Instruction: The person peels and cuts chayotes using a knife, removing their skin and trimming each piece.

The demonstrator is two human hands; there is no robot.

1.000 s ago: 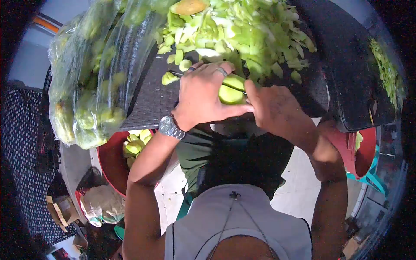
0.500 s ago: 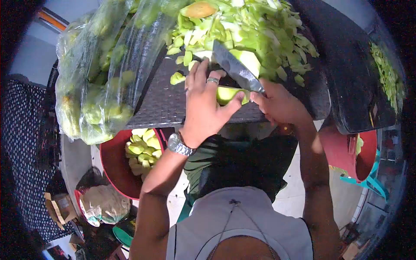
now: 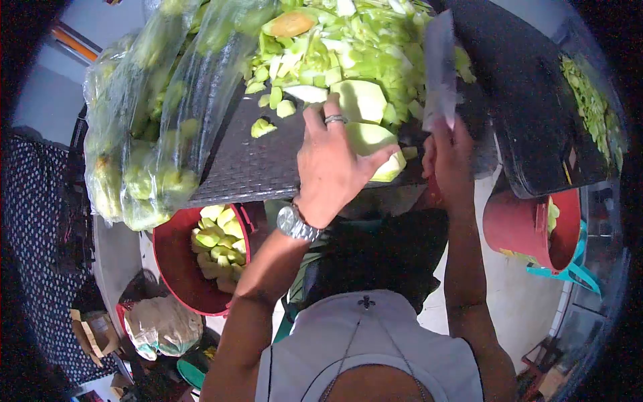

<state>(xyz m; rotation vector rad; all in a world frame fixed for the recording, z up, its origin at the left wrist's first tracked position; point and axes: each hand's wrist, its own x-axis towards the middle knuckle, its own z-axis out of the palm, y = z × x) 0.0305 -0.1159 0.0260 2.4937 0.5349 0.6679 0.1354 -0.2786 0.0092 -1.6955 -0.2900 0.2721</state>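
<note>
My left hand (image 3: 335, 164) lies with its fingers spread on a pale green cut piece (image 3: 372, 144) near the front edge of the dark woven table (image 3: 244, 161). Just beyond it rests another cut piece (image 3: 362, 99) with its pale face up. My right hand (image 3: 449, 157) is wrapped round the handle of a broad knife (image 3: 440, 70), whose blade points away from me, to the right of the pieces. Behind them spreads a heap of green peelings (image 3: 395, 47), with a brownish-orange piece (image 3: 292, 24) on its left part.
A clear plastic bag of green produce (image 3: 144, 134) stands at the left. Below the table are a red bucket with pale green pieces (image 3: 174, 268) and, to the right, another red bucket (image 3: 512, 224). A dark surface (image 3: 536, 100) at the right holds more peelings (image 3: 586, 100).
The knife has moved right, away from the pieces, and now points forward. My left hand has shifted onto the nearer piece. Earlier both hands were close together over the produce with the blade in it.
</note>
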